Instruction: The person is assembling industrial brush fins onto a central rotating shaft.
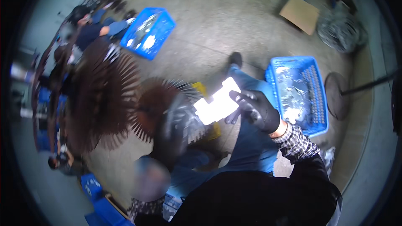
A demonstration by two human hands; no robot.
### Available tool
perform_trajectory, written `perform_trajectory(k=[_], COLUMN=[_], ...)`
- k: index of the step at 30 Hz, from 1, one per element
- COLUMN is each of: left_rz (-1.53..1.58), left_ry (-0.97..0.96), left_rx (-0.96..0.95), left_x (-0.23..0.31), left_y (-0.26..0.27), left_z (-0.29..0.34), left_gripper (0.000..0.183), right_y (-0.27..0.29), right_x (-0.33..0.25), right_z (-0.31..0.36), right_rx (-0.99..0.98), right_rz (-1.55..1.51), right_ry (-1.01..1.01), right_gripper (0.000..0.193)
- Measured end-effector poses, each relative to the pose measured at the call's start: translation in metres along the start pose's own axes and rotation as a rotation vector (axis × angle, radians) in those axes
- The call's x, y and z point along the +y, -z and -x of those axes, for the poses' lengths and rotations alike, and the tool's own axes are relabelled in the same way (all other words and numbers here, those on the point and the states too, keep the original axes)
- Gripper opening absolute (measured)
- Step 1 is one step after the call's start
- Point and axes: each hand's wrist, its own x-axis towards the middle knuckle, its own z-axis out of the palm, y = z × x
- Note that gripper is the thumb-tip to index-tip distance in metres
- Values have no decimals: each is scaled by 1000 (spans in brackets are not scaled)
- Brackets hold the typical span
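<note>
My right hand (257,111), in a black glove, pinches the edge of a flat plate with notched edges (218,102). Strong glare turns that plate white and hides its surface. My left hand (169,136), also dark-gloved, is smeared by motion beside a round brown rack (154,100) whose rim carries many thin shiny pieces. What its fingers do cannot be made out, and a blurred patch covers the wrist. Right of my leg stands a blue plastic crate (316,94) with shiny flat pieces inside.
Larger brown round racks (100,100) with finned rims stand to the left. Beyond them a person (90,29) is by another blue crate (165,25). Cardboard (300,14), wire coils (341,29) and a round-based stand (335,96) are on the right.
</note>
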Motion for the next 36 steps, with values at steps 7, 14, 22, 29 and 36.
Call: perform_trajectory(k=[7, 14, 22, 29, 36], left_rz=[782, 526, -270, -860, -1066], left_ry=[368, 321, 219, -206, -131], left_rx=[-182, -553, -111, -29, -122], left_x=[-29, -22, -45, -60, -65], left_y=[42, 40, 73, 54, 45], left_z=[26, 38, 34, -2, -4], left_gripper=[51, 49, 40, 42, 49], right_y=[-28, -56, -21, -39, -55], right_x=[-15, 0, -14, 86, 102], right_z=[-16, -44, -36, -92, -93], right_rx=[-168, -486, -29, 48, -124], right_rz=[-213, 375, 228, 512, 698], right_ry=[-115, 801, -23, 48, -28], right_gripper=[42, 42, 20, 28, 28])
